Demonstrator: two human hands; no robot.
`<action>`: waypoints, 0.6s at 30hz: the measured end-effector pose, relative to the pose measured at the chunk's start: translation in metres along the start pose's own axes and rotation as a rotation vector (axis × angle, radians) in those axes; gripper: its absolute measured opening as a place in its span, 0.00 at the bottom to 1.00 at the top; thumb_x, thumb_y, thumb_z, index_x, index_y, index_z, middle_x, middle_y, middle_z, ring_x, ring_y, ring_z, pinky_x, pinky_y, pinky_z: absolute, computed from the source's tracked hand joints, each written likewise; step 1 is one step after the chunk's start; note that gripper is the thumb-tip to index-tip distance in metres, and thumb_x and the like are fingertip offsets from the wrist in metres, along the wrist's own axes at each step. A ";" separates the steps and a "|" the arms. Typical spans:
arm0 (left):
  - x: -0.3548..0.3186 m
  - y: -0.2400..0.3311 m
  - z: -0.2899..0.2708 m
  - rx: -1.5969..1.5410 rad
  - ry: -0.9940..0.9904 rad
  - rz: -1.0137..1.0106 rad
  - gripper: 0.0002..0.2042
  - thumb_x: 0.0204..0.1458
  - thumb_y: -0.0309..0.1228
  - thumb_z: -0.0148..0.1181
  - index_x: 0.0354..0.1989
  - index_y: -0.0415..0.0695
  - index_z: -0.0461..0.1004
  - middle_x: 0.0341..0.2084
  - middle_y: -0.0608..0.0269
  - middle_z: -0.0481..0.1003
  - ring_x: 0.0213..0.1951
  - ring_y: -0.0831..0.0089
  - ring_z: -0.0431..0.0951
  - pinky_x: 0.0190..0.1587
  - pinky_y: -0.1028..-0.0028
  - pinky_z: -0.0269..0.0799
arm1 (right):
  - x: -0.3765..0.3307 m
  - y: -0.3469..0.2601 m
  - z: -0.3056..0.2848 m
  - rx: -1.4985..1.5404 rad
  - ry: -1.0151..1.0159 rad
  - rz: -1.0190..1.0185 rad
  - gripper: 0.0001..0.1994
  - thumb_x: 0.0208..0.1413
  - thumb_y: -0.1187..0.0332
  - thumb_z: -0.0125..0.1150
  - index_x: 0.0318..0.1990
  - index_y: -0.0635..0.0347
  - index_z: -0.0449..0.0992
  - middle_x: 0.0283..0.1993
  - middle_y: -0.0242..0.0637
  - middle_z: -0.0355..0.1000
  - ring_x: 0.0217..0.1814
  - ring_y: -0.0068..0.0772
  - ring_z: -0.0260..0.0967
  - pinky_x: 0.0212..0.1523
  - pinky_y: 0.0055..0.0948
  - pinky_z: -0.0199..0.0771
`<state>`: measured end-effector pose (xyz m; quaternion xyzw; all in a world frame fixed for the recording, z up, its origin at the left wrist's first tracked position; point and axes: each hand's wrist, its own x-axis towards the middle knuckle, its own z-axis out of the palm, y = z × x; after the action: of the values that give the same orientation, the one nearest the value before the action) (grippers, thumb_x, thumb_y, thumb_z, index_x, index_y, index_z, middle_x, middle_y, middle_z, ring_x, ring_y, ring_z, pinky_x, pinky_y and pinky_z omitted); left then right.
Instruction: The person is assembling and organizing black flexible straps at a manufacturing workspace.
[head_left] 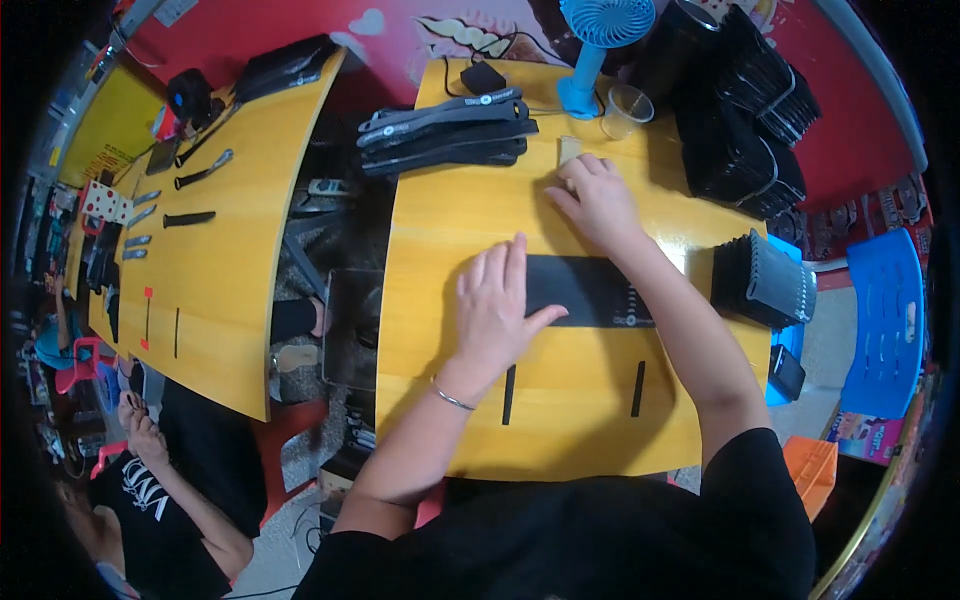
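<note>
A flat black rectangular piece [585, 288] with pale print and a row of light marks near its right end lies on the yellow table. My left hand [493, 305] rests at its left end, fingers stretched out and thumb spread over the edge. Beyond the piece, my right hand [597, 200] is curled down at a small flat beige piece [569, 150], whose near end the fingers cover. Whether the fingertips grip it is hidden. Two thin black strips, one on the left [509, 395] and one on the right [638, 389], lie nearer to me.
Black straps [445, 135] are stacked at the far left, beside a blue fan [590, 60] and a clear cup [627, 108]. Bundled black pieces [745, 150] and another black stack [765, 280] line the right side. Another person [170, 490] sits at the left table [230, 270].
</note>
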<state>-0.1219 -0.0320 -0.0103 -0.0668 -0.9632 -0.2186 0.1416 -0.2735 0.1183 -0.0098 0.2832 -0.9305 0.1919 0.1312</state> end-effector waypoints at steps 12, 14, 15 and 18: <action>-0.002 -0.010 -0.001 -0.243 0.028 -0.126 0.45 0.33 0.41 0.76 0.60 0.37 0.59 0.43 0.51 0.64 0.45 0.57 0.68 0.49 0.65 0.68 | -0.064 -0.006 -0.052 0.316 -0.018 0.310 0.17 0.43 0.75 0.63 0.44 0.61 0.71 0.41 0.45 0.71 0.40 0.45 0.71 0.42 0.36 0.73; -0.002 -0.014 0.000 -0.336 0.058 -0.146 0.42 0.33 0.38 0.76 0.59 0.38 0.61 0.42 0.51 0.64 0.43 0.58 0.69 0.47 0.65 0.69 | -0.076 -0.030 -0.069 0.371 -0.024 0.316 0.17 0.43 0.75 0.63 0.44 0.61 0.71 0.41 0.45 0.71 0.40 0.43 0.71 0.41 0.35 0.74; -0.001 -0.015 0.001 -0.399 0.051 -0.165 0.38 0.34 0.35 0.75 0.56 0.39 0.64 0.40 0.52 0.66 0.42 0.58 0.70 0.45 0.66 0.70 | -0.084 -0.042 -0.073 0.424 -0.023 0.331 0.18 0.43 0.75 0.63 0.45 0.61 0.71 0.42 0.45 0.71 0.39 0.41 0.71 0.40 0.34 0.74; -0.003 -0.020 0.003 -0.492 0.028 -0.133 0.28 0.37 0.31 0.73 0.48 0.38 0.68 0.35 0.53 0.68 0.39 0.58 0.72 0.43 0.66 0.70 | -0.113 -0.062 -0.064 0.492 0.025 0.201 0.20 0.43 0.76 0.63 0.48 0.61 0.71 0.42 0.43 0.70 0.41 0.40 0.70 0.40 0.32 0.73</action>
<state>-0.1236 -0.0488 -0.0213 -0.0327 -0.8812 -0.4562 0.1196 -0.1382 0.1517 0.0248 0.2102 -0.8775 0.4281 0.0500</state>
